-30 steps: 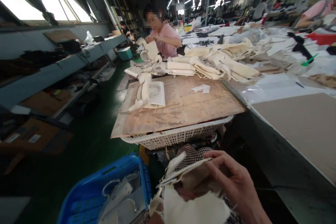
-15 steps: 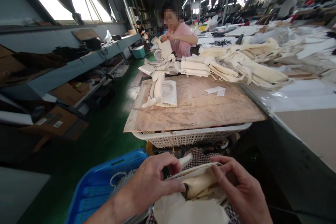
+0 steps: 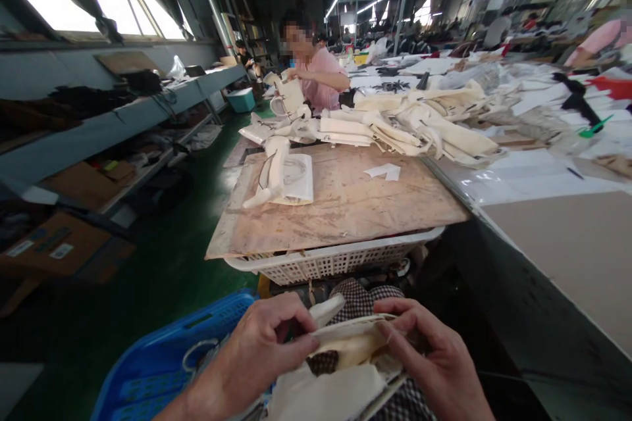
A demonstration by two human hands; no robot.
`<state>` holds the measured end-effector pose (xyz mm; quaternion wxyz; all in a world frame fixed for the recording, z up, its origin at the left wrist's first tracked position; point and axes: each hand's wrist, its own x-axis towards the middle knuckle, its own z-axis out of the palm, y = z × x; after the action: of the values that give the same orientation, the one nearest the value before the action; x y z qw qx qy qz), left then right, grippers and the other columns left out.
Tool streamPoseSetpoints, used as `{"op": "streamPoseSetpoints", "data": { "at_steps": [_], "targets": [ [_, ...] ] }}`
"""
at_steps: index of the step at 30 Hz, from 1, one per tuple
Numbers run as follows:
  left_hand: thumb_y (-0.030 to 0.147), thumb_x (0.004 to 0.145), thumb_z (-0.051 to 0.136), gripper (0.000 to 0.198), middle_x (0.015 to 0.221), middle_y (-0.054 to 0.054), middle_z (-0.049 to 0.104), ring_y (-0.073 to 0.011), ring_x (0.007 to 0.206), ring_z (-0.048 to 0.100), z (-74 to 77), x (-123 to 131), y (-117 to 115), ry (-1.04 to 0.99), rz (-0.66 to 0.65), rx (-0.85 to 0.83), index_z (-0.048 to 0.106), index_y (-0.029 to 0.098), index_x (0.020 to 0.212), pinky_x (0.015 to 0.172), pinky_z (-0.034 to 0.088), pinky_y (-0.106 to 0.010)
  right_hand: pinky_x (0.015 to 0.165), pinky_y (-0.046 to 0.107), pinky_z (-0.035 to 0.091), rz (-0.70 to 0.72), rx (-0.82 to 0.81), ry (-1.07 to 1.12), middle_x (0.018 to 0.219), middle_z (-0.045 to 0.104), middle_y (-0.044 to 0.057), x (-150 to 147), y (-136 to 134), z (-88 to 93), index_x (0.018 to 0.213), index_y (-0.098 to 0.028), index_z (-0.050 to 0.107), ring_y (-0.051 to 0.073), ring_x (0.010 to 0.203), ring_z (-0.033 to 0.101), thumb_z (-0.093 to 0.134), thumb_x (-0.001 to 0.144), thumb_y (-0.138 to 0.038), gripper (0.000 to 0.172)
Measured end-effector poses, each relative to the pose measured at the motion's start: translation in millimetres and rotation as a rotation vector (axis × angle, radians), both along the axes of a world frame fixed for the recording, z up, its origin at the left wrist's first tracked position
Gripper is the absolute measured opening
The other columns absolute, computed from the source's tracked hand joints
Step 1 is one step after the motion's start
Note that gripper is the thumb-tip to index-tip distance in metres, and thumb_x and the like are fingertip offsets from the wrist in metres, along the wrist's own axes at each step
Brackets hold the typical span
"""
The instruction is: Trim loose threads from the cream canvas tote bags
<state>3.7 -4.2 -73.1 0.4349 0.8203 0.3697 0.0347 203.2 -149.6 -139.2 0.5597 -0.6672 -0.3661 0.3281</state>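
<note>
Between my fingertips [image 3: 311, 342]: cream piece [image 3: 336, 391] | left hand [image 3: 251, 345] pinches its upper edge, right hand [image 3: 434, 352] pinches that edge farther along | I judge it light, soft, floppy, probably firmer at the edge; best gripped there, just beside each pinch

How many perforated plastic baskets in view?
2: blue basket at lower left, partly behind the left hand; white basket beneath the wooden board. Others may be hidden.
</note>
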Motion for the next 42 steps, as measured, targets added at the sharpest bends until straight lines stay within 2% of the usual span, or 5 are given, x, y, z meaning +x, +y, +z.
{"op": "streamPoseSetpoints", "data": {
  "at_steps": [20,26,32,37,42],
  "targets": [
    [0.026,0.082,0.065,0.008,0.078,0.003,0.060,-0.0122,0.072,0.054,9.6,-3,-9,0.070,-0.043,-0.067,0.066,0.019,0.082,0.065,0.040,-0.023,0.060,0.022,0.044,-0.049,0.007,-0.057,0.095,0.071,0.005,-7,-1,-0.9,0.062,-0.020,0.053,0.015,0.070,0.062,0.062,0.087,-0.041,0.034],
    [0.040,0.087,0.066,0.017,0.082,0.003,0.060,-0.0127,0.075,0.055,21.6,21,-2,0.084,-0.327,0.107,0.069,0.024,0.093,0.063,0.036,-0.022,0.057,0.021,0.045,-0.027,0.027,-0.077,0.093,0.071,0.004,-13,1,1.8,0.062,-0.020,0.055,0.014,0.067,0.061,0.063,0.087,-0.041,0.034],
    [0.024,0.099,0.041,0.033,0.073,0.000,0.059,-0.0135,0.067,0.053,20.8,47,-4,0.133,-0.625,0.495,0.061,0.017,0.074,0.056,0.027,-0.027,0.058,0.021,0.047,0.000,0.078,-0.055,0.091,0.071,0.004,-14,3,5.5,0.064,-0.021,0.051,0.014,0.067,0.061,0.063,0.087,-0.037,0.030],
    [0.037,0.097,0.049,0.026,0.084,-0.001,0.064,-0.0160,0.075,0.058,7.1,59,-5,0.078,-0.553,0.500,0.065,0.019,0.087,0.060,0.032,-0.026,0.066,0.025,0.054,-0.075,0.080,0.173,0.086,0.072,0.004,-14,4,8.9,0.075,-0.023,0.044,0.017,0.074,0.066,0.071,0.081,-0.040,0.033],
    [0.041,0.092,0.059,0.026,0.080,0.000,0.065,-0.0151,0.076,0.060,-1.2,68,-3,-0.050,-0.518,0.368,0.067,0.018,0.083,0.067,0.039,-0.025,0.069,0.027,0.056,-0.048,0.062,0.176,0.086,0.072,0.004,-12,2,8.7,0.083,-0.023,0.050,0.019,0.080,0.069,0.071,0.082,-0.039,0.026]
  ]
}}
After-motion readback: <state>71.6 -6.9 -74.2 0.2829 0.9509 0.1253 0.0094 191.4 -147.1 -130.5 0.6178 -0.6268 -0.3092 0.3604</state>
